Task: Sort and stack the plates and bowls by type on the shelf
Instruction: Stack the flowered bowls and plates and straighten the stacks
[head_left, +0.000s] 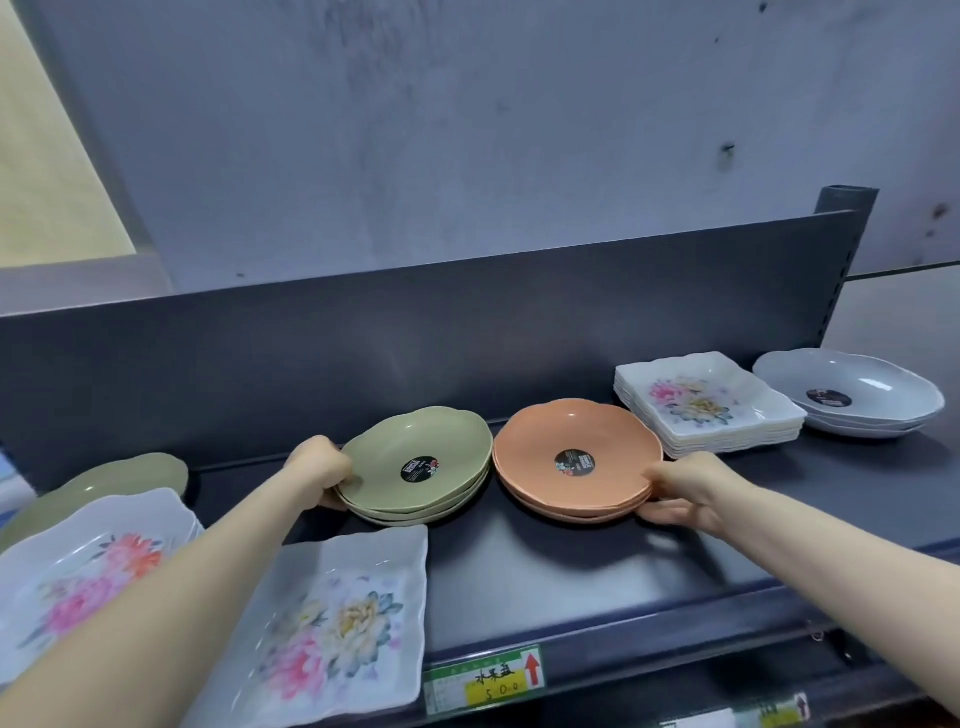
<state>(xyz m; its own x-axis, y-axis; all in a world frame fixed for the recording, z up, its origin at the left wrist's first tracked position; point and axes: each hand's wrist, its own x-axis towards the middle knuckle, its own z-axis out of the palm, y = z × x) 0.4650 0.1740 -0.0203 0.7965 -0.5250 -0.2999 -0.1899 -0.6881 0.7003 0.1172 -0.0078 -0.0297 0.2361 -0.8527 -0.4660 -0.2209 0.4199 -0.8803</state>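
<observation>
On the dark shelf (545, 561) a stack of green round bowls (415, 462) sits beside a stack of orange round bowls (571, 457), each top bowl bearing a black sticker. My left hand (322, 470) grips the left rim of the green stack. My right hand (685, 491) holds the right edge of the orange stack, fingers under it. Further right stand a stack of white square floral plates (711, 405) and a stack of white oval bowls (852, 395). Near the front left lie a single square floral plate (332, 623), another floral plate (78, 571) and a green bowl (130, 475).
The shelf's grey back panel (415, 332) rises right behind the stacks, with an upright post (841, 208) at the far right. A green and yellow price label (483, 680) hangs on the front edge. Bare shelf shows in front of the orange stack.
</observation>
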